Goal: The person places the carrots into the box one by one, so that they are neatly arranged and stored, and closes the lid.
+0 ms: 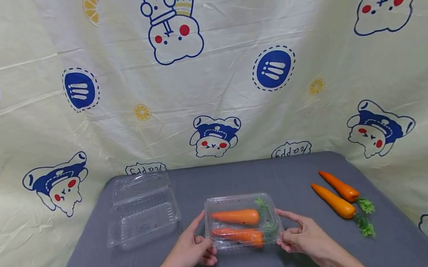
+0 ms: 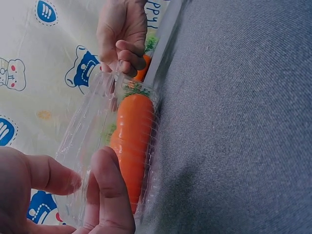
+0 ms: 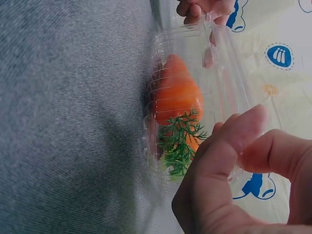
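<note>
Between both hands lies a clear plastic clamshell box, its lid down over two orange carrots with green tops. The upper carrot lies behind the lower carrot, and both tops point right. My left hand grips the left end, thumb and fingers pinching the rim at the near corner. At the right end my right hand pinches the near corner, with its index finger along the side. In the left wrist view the carrot shows through the ribbed wall; green leaves show in the right wrist view.
A second clear clamshell box stands with its lid up at the back left of the grey table. Two loose carrots lie at the right, one nearer and one farther. A printed curtain hangs behind.
</note>
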Demonstrator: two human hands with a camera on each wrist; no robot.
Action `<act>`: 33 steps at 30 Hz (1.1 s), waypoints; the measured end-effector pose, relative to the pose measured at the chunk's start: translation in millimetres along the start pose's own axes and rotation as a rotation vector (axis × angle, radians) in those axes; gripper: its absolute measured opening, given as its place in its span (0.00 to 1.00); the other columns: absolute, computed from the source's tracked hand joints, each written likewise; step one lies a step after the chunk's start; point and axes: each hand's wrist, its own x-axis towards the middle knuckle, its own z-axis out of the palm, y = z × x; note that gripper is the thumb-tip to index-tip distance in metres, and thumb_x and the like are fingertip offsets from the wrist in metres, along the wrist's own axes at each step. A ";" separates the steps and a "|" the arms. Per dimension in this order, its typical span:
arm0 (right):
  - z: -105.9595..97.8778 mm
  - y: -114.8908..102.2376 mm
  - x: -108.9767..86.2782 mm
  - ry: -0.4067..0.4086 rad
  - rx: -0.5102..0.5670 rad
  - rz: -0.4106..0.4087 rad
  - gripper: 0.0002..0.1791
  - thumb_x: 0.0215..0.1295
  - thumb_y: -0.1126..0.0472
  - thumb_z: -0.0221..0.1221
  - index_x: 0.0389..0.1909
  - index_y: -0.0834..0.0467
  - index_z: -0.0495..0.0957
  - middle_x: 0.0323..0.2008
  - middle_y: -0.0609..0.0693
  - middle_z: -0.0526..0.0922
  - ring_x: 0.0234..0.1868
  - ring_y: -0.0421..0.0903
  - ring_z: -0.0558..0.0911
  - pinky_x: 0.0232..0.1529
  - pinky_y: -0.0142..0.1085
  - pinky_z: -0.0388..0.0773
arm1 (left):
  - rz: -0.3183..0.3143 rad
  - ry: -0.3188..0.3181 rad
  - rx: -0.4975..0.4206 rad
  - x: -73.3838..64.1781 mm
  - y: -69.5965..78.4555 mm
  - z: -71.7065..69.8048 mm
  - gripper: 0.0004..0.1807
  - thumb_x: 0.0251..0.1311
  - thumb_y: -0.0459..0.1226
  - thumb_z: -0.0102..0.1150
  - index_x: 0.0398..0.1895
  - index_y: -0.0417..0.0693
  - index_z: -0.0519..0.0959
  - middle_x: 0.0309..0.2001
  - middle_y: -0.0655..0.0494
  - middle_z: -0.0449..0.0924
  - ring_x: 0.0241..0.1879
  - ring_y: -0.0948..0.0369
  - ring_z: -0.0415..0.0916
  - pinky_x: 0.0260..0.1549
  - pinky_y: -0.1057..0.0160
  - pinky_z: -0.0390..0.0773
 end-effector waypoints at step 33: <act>7.7 3.3 -3.4 0.142 -0.290 -0.099 0.44 0.83 0.67 0.62 0.94 0.63 0.56 0.41 0.56 0.90 0.36 0.51 0.89 0.36 0.44 0.92 | -0.056 -0.012 -0.046 2.9 -0.3 6.5 0.58 0.73 0.23 0.57 0.99 0.48 0.38 0.29 0.54 0.82 0.26 0.62 0.82 0.29 0.66 0.84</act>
